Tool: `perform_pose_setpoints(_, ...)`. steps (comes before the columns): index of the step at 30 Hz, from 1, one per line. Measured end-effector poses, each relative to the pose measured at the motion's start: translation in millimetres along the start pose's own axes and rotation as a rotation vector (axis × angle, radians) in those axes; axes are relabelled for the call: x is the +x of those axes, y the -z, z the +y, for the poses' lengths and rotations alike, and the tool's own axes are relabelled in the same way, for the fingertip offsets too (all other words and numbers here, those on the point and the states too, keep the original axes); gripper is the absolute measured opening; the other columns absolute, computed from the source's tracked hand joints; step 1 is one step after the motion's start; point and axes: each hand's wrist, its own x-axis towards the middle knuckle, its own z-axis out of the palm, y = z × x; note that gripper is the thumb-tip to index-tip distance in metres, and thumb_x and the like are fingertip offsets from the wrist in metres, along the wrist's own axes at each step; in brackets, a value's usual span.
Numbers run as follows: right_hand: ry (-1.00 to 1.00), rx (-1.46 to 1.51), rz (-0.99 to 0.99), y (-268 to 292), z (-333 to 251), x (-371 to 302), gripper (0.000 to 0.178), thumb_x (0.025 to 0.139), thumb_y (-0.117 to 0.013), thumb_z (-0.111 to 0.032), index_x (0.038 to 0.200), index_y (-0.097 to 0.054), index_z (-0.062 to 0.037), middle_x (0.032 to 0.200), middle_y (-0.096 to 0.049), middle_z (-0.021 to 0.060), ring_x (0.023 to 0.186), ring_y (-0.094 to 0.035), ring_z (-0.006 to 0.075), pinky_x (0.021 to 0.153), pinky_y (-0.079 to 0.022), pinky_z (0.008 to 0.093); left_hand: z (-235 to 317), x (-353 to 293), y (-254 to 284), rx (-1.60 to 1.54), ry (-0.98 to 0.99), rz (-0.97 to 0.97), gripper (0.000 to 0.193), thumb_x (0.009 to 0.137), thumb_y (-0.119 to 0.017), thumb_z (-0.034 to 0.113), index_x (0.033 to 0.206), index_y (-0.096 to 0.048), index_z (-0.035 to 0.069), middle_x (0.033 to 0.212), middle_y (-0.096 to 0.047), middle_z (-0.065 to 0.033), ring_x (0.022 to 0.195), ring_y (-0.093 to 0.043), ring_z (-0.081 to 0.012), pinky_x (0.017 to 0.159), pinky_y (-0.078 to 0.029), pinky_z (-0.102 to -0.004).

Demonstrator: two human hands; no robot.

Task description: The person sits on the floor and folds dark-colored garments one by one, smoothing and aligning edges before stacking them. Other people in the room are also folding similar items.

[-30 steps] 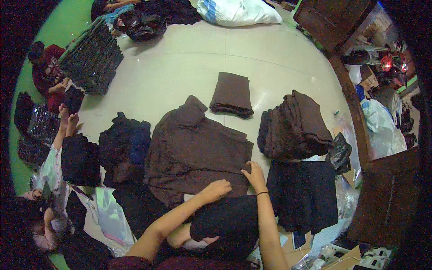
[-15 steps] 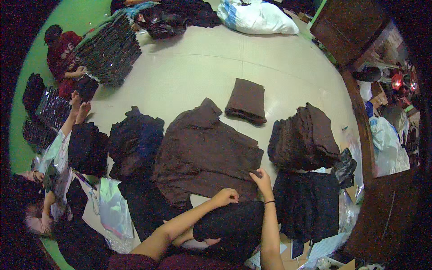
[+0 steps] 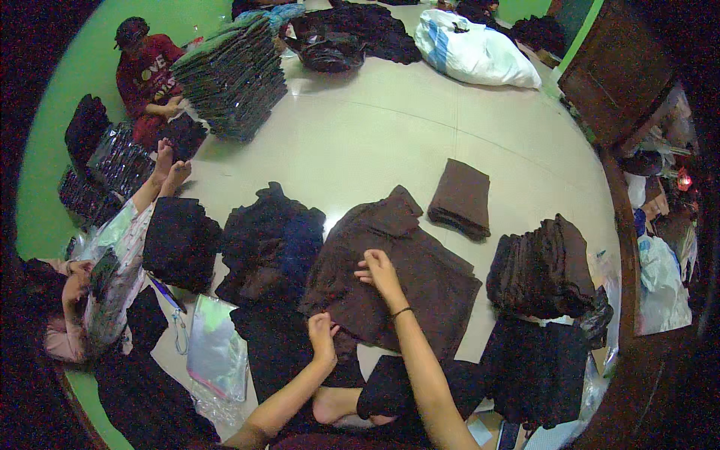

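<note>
A dark brown garment (image 3: 405, 300) lies spread on the floor in front of my crossed legs, its upper edge bunched into a peak. At its lower left edge is my left hand (image 3: 323, 339), fingers curled together on the cloth there. Over the middle left of the garment reaches my right hand (image 3: 379, 274), with a dark band on the wrist. Its fingers are loosely bent and apart, and nothing shows in them. Just beyond the garment to the right lies a folded brown garment (image 3: 460, 196).
To the right stand a stack of folded brown clothes (image 3: 540, 266) and a black pile (image 3: 536, 371). Black clothes (image 3: 270, 240) lie left, near clear plastic bags (image 3: 216, 349). A person (image 3: 150, 79) sits far left beside a tall stack of packed clothes (image 3: 229, 79); another person (image 3: 71, 307) sits nearer.
My right hand has left the garment's right edge and moved left over its middle. My left hand has shifted to the lower left edge. The whole view has swung left.
</note>
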Motion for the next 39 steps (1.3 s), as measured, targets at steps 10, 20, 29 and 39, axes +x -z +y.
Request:
perform_pose_setpoints(10, 0.522, -0.882, -0.279, -22, 35, -56, 0.063, 0.074, -0.057, -0.029, 0.125, -0.028, -0.0079, 0.128, -0.027, 0.0169, 0.118, -0.027, 0.0297, 0.095, -0.023, 0.0413, 5, 21, 4, -0.107, 0.103, 0.157, 0.037, 0.077, -0.054, 0.016, 0.107, -0.035, 0.003, 0.093, -0.048, -0.0067, 0.085, -0.046, -0.0165, 0.074, -0.037, -0.0287)
perform_pose_setpoints(20, 0.057, -0.43, -0.012, -30, 56, -50, 0.048, 0.076, -0.054, -0.02, 0.114, -0.038, 0.004, 0.114, -0.045, 0.0189, 0.108, -0.04, 0.0302, 0.087, -0.033, 0.0331, 33, 19, -6, 0.395, -0.331, -0.31, 0.017, 0.077, -0.054, 0.01, 0.092, -0.051, 0.002, 0.094, -0.053, -0.0065, 0.092, -0.048, -0.016, 0.081, -0.037, -0.0269)
perform_pose_setpoints(29, -0.172, 0.516, -0.115, 74, -31, -100, 0.043, 0.067, -0.062, -0.018, 0.103, -0.045, -0.0022, 0.092, -0.055, 0.0081, 0.081, -0.055, 0.0196, 0.073, -0.044, 0.0323, 51, 43, -34, 0.125, 0.26, -0.645, 0.056, 0.067, -0.065, 0.008, 0.115, -0.037, 0.002, 0.115, -0.043, -0.0109, 0.102, -0.044, -0.0205, 0.089, -0.033, -0.0313)
perform_pose_setpoints(39, 0.509, -0.045, 0.075, 157, -57, -100, 0.045, 0.061, -0.065, -0.009, 0.104, -0.05, -0.0025, 0.107, -0.051, 0.0072, 0.099, -0.047, 0.0203, 0.087, -0.034, 0.0292, 99, 42, -141, 0.48, -0.613, -1.119, 0.029, 0.065, -0.064, 0.013, 0.091, -0.057, 0.007, 0.101, -0.053, -0.0066, 0.095, -0.048, -0.02, 0.084, -0.036, -0.0322)
